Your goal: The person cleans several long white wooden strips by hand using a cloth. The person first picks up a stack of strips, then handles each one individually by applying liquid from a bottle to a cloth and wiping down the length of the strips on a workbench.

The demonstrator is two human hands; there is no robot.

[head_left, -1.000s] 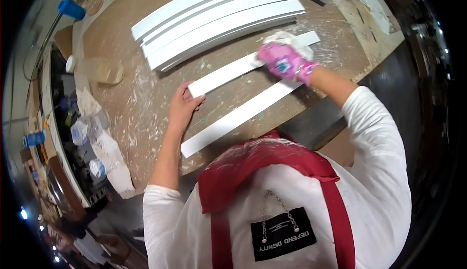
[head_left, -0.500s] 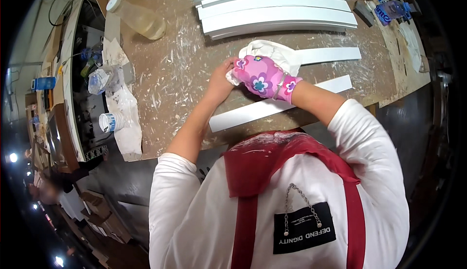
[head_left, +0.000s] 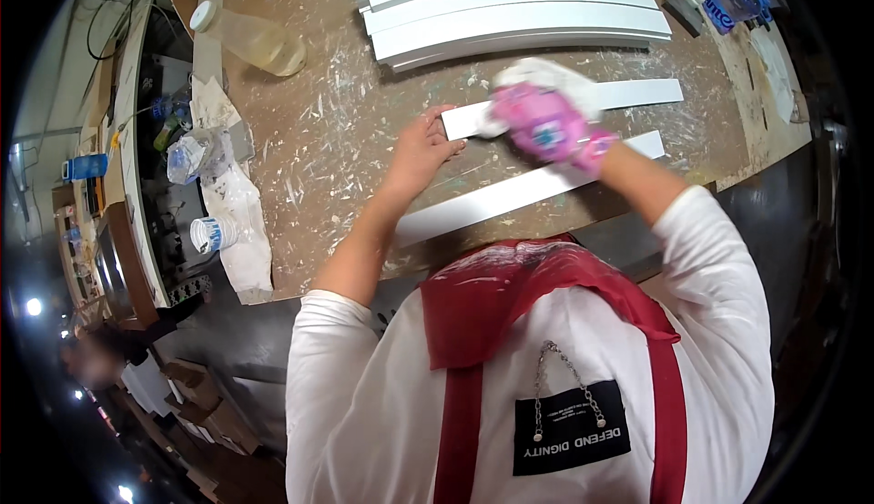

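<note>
A white strip (head_left: 641, 94) lies across the worktable, its middle covered by my right hand and a cloth. At the strip's left end, my left hand (head_left: 421, 151) pinches it, thumb on the near edge and fingers on the far edge. My right hand (head_left: 543, 125), in a pink flowered glove and smeared by motion, presses a white cloth (head_left: 557, 78) onto the strip. The gloved fingers are partly lost in the cloth's folds. Nearer to me lies a second white strip (head_left: 492, 200), slanting up to the right beneath my right wrist.
Several white strips form a stack (head_left: 510, 12) at the table's far side. A capped bottle of pale liquid (head_left: 250, 41) lies far left, above a crumpled plastic bag (head_left: 193, 156) and a white cup (head_left: 214, 234). A water bottle (head_left: 736, 5) lies far right. Someone (head_left: 100, 356) is at lower left.
My right hand and the cloth have slid right along the far strip, baring its left end. My left hand, earlier against the cloth and glove, now grips that end.
</note>
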